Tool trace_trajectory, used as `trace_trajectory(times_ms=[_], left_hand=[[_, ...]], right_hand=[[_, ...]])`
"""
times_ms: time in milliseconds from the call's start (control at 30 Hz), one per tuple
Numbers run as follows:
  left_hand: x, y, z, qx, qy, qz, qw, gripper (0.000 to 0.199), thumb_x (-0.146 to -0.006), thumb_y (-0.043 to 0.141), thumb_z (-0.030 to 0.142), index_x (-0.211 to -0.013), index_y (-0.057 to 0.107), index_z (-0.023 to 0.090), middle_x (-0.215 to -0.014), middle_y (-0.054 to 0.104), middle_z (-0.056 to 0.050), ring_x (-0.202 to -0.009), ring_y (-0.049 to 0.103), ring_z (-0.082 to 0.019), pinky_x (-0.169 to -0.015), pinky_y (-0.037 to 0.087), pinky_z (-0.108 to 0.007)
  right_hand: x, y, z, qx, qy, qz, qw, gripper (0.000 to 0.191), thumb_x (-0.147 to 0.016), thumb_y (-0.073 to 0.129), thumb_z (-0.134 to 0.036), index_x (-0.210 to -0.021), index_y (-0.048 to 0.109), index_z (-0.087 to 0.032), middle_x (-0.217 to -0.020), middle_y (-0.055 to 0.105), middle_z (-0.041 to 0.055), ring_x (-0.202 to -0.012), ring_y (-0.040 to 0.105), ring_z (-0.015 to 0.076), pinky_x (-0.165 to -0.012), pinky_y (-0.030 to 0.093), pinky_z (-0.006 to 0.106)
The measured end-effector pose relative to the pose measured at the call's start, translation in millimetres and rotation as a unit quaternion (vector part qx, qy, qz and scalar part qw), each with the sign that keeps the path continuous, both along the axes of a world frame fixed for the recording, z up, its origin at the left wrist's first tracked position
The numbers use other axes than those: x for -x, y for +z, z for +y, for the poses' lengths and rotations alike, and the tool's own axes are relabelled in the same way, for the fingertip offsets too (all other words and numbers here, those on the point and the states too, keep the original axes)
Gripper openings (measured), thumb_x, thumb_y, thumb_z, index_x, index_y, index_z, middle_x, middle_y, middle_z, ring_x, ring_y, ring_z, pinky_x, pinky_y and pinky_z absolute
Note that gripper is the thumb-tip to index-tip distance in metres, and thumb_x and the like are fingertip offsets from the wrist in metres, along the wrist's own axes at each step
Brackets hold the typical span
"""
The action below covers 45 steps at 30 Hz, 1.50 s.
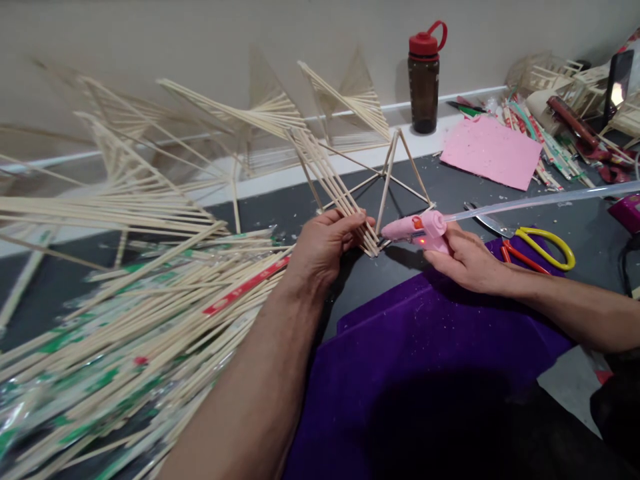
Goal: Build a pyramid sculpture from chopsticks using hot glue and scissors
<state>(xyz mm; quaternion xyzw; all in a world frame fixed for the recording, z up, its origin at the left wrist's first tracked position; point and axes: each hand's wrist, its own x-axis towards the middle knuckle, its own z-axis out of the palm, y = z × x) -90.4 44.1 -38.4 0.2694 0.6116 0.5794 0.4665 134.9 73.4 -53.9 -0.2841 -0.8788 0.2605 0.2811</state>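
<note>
My left hand (333, 243) is closed around the lower part of a fan of thin wooden sticks (327, 170). These sticks belong to a frame that stands on the dark tabletop, with a triangular stick section (387, 173) on its right. In my right hand (470, 260) is a pink glue gun (417, 230), its small light glowing orange-red. A long clear glue stick (530, 200) juts from the gun's back toward the right. The nozzle points left, close to the lower ends of the sticks by my left fingers; whether it touches them I cannot tell.
Loose and wrapped sticks (165, 333) cover the left side. Twisted stick structures (250, 113) stand along the wall. A bottle (424, 83), a pink sheet (493, 150) and yellow-handled scissors (545, 247) lie or stand to the right. Purple cloth (425, 353) is in front.
</note>
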Motion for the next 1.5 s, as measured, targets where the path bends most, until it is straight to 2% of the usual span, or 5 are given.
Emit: trace_trajectory(times_ms=[533,833,1000,1167,1500], left_hand=[[0,-1.8,1,0.001,0.002,-0.001,1.0,0.019,-0.06,0.074,0.017,-0.075,0.064,0.013,-0.066,0.071,-0.003,-0.055,0.062,-0.012,-0.054,0.052,-0.022],[4,0.8,3,0.033,0.008,0.005,0.999,0.022,-0.058,0.076,0.018,-0.076,0.066,0.013,-0.064,0.072,-0.001,-0.053,0.061,-0.011,-0.052,0.049,-0.02],[6,1.1,6,0.045,0.004,-0.008,0.999,0.021,-0.058,0.074,0.019,-0.077,0.066,0.013,-0.064,0.073,0.0,-0.055,0.063,-0.011,-0.055,0.051,-0.02],[6,0.9,7,0.048,0.003,-0.006,0.999,0.019,-0.06,0.073,0.018,-0.077,0.066,0.014,-0.064,0.073,0.0,-0.053,0.062,-0.01,-0.053,0.05,-0.019],[10,-0.9,7,0.041,-0.01,0.001,0.999,0.021,-0.054,0.081,0.019,-0.071,0.069,0.016,-0.065,0.074,0.0,-0.055,0.061,-0.011,-0.054,0.049,-0.02]], right_hand=[[0,6.3,-1,0.04,-0.004,-0.045,0.998,0.024,-0.089,0.045,-0.037,-0.101,0.056,-0.019,-0.09,0.059,0.0059,-0.072,0.052,0.0159,-0.071,0.045,0.033],[-7,22.4,0,0.142,0.022,-0.009,0.99,0.019,-0.085,0.052,-0.038,-0.083,0.05,-0.019,-0.084,0.057,0.0044,-0.072,0.054,0.0143,-0.069,0.047,0.031],[-25,53.3,2,0.332,-0.005,0.124,0.935,0.029,-0.081,0.06,-0.038,-0.099,0.051,-0.018,-0.079,0.064,0.0015,-0.051,0.051,0.0081,-0.045,0.039,0.023],[-56,71.3,39,0.34,-0.147,0.279,0.886,0.03,-0.078,0.068,-0.041,-0.091,0.054,-0.018,-0.067,0.062,-0.0029,-0.048,0.052,0.0068,-0.04,0.034,0.018],[-99,38.8,109,0.342,-0.353,0.39,0.779,0.006,-0.079,0.057,-0.012,-0.08,0.055,-0.016,-0.056,0.058,-0.0042,-0.045,0.054,0.0078,-0.039,0.038,0.016]])
